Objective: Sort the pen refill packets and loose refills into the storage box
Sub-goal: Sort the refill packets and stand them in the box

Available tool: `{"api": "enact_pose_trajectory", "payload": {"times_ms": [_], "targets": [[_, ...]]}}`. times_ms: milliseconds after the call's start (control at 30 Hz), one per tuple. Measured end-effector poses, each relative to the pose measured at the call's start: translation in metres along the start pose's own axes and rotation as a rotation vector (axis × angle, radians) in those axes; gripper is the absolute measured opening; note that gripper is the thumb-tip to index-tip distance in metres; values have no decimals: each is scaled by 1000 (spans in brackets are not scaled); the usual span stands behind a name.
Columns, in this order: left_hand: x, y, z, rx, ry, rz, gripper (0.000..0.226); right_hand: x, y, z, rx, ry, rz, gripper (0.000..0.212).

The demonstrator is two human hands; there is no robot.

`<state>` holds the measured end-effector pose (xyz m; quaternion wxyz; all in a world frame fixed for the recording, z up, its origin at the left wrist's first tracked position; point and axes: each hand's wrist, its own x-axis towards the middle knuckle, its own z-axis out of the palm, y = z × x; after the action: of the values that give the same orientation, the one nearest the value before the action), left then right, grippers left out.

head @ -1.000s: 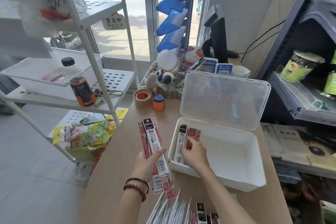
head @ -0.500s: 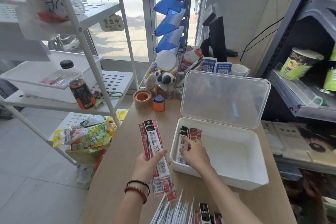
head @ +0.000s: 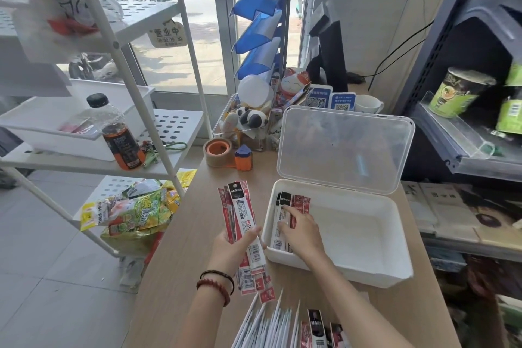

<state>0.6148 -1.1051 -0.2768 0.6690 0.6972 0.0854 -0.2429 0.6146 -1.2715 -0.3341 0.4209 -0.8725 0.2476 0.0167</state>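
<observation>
A white storage box (head: 364,271) with its clear lid (head: 344,147) raised stands on the wooden counter. Several red and black refill packets (head: 286,206) lie along the box's left wall. My right hand (head: 302,230) reaches into the box, its fingers resting on those packets. Left of the box, my left hand (head: 233,248) grips a fanned bundle of refill packets (head: 240,215), held upright above the counter. At the bottom edge lie several loose white refills (head: 268,325) and a few more packets (head: 319,328).
A tape roll (head: 217,151) and an orange sharpener (head: 243,158) sit behind the box, beside a clear organiser with toys (head: 248,121). A white rack (head: 118,45) with a bottle (head: 118,135) stands left; snack bags (head: 132,212) lie below. Grey shelves (head: 466,150) are right.
My right hand stays in the box's left end, its fingers shifting slightly over the packets. My left hand keeps hold of its bundle in much the same place.
</observation>
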Motion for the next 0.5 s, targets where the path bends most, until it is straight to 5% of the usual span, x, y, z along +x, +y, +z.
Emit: {"api": "enact_pose_trajectory", "payload": {"times_ms": [267, 500], "targets": [[1, 1, -1, 10, 48, 9, 25, -10, -4, -8, 215, 135, -118, 21], [4, 5, 4, 102, 57, 9, 28, -25, -13, -19, 443, -134, -280, 22]]}}
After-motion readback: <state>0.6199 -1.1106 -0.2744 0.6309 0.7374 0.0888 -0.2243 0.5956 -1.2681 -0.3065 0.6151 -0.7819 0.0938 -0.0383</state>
